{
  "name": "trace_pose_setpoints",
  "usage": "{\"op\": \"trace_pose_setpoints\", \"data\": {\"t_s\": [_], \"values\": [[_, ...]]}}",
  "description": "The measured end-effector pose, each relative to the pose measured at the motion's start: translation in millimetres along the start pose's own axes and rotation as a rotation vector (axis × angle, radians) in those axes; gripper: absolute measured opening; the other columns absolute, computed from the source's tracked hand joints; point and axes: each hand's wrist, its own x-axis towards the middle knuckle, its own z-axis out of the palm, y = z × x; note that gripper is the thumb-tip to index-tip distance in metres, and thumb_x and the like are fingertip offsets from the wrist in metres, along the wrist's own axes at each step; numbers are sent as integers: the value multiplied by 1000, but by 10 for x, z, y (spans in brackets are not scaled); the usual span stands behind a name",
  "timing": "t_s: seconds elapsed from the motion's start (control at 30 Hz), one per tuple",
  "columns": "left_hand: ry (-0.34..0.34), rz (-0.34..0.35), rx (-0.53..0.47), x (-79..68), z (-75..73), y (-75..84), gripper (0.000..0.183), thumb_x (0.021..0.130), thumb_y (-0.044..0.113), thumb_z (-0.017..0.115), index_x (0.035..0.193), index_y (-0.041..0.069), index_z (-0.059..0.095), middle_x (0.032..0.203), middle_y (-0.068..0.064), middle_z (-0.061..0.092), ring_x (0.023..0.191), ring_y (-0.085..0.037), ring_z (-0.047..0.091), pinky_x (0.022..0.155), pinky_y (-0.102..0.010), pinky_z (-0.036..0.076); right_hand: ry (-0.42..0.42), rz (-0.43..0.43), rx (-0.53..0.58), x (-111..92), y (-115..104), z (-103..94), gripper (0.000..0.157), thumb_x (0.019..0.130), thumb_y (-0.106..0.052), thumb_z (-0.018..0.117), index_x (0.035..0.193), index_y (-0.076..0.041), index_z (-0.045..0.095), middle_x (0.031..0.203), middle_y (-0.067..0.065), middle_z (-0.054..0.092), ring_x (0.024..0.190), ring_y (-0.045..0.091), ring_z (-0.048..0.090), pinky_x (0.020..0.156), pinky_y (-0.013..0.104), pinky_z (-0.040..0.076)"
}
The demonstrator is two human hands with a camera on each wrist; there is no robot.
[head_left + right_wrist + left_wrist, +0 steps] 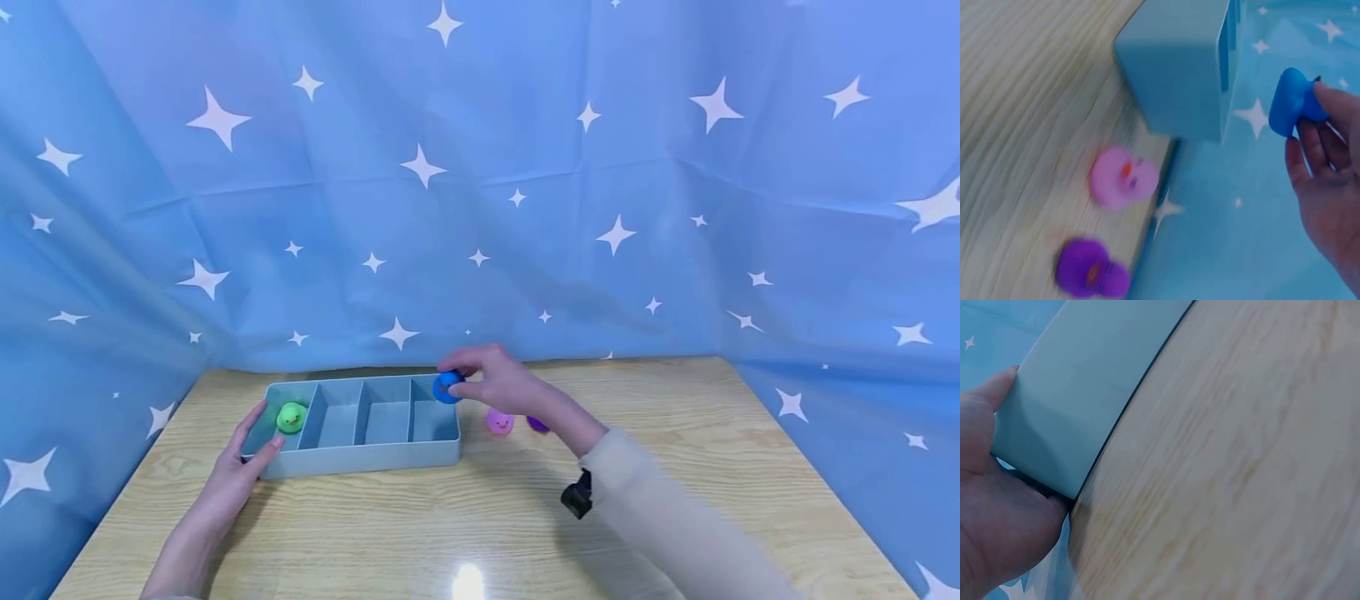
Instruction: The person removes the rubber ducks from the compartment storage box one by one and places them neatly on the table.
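Note:
My right hand pinches a blue rubber duck between thumb and fingers. It holds the duck above the rightmost compartment of a light blue divided box. At the box's left end, my left hand grips the corner, with the thumb against the front wall and the fingers along the left side. A green rubber duck sits in the leftmost compartment. The two middle compartments hold nothing. On the table, right of the box, a pink rubber duck and a purple rubber duck stand beneath my right forearm.
The wood-grain table carries the box and the loose ducks. Behind it and at both sides hangs a blue cloth with white stars. A small black device sits at my right wrist by the sleeve.

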Motion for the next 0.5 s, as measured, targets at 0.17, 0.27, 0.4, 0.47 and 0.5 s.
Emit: {"op": "trace_pose_setpoints", "data": {"t_s": [0.17, 0.27, 0.4, 0.47, 0.5], "values": [[-5, -10, 8, 6, -20, 6, 87, 107, 45, 54, 165, 32, -10, 168, -18, -22, 150, -47, -22, 114, -76, 1, 27, -20, -52, -242, 131, -167, 30, 95, -6, 74, 124, -1, 72, 123, 11, 71, 102, 20, 69, 93, 38, 56], [-10, -13, 16, 24, -24, 7, 86, 108, 43, 53, 164, 32, -11, 167, -18, -22, 150, -47, -22, 114, -76, 1, 48, -12, -55, -382, 194, -245, 30, 94, -3, 74, 124, 0, 72, 122, 13, 71, 101, 23, 70, 92, 42, 57], [-13, -16, 14, 42, -18, -2, 86, 108, 41, 53, 164, 32, -12, 167, -18, -23, 149, -47, -22, 114, -75, 1, 74, 24, -54, -545, 266, -335, 31, 94, -1, 73, 125, 1, 72, 120, 12, 71, 102, 25, 69, 93, 47, 56], [-12, -16, 12, 44, -12, -5, 86, 108, 42, 53, 164, 32, -12, 167, -18, -23, 150, -47, -22, 114, -75, 1, 89, 48, -56, -622, 308, -374, 31, 94, -1, 73, 125, 0, 71, 119, 11, 71, 102, 25, 69, 93, 49, 56], [-12, -15, 12, 42, -9, -5, 86, 108, 42, 53, 164, 32, -11, 167, -17, -23, 150, -47, -22, 114, -75, 1, 96, 62, -56, -659, 331, -392, 32, 94, -1, 73, 125, 0, 71, 118, 10, 71, 102, 25, 69, 94, 50, 56]]}}
